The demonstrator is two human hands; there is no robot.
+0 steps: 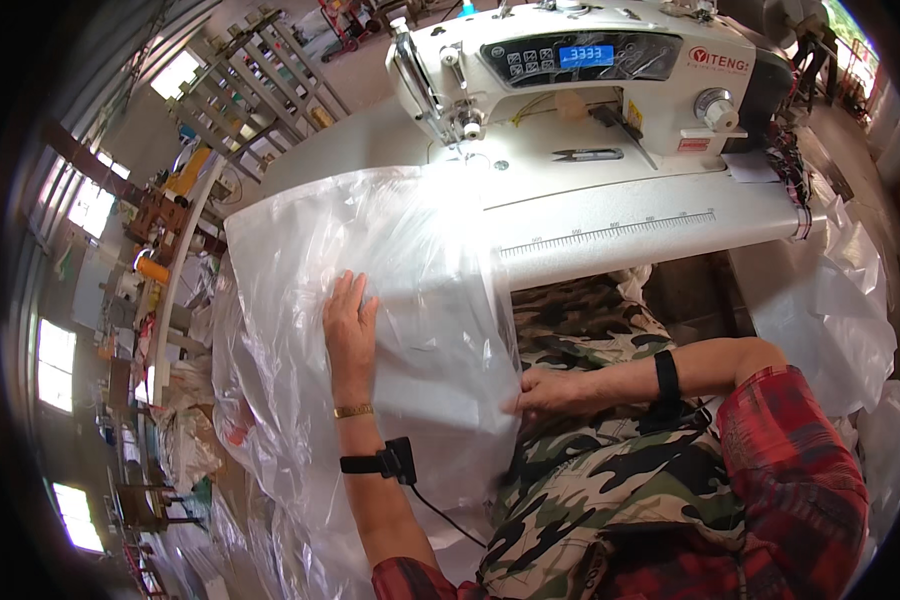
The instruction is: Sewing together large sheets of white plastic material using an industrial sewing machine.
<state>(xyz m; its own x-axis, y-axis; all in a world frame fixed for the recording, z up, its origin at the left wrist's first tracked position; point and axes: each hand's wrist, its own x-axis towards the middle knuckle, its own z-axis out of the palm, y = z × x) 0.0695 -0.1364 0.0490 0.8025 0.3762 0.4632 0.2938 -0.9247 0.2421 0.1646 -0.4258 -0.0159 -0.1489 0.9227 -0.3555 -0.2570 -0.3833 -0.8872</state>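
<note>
A large sheet of clear plastic film (420, 370) spreads over the left of the sewing table and hangs down over its front edge. Its far right corner lies under the lit needle area of a white sewing machine (570, 90). My left hand (350, 318) rests flat on the film, fingers extended toward the machine. At the film's right edge, in front of my lap, my right hand (548, 391) is closed on the plastic, fingers pinched together. A watch band circles my left wrist, and each forearm wears a black strap.
Thread snips (588, 155) lie on the machine bed. A printed ruler strip (610, 232) runs along the table's front edge. More plastic film (820, 300) hangs at the right. Further off at the left stand a metal rack (260, 90) and a cluttered bench (170, 260).
</note>
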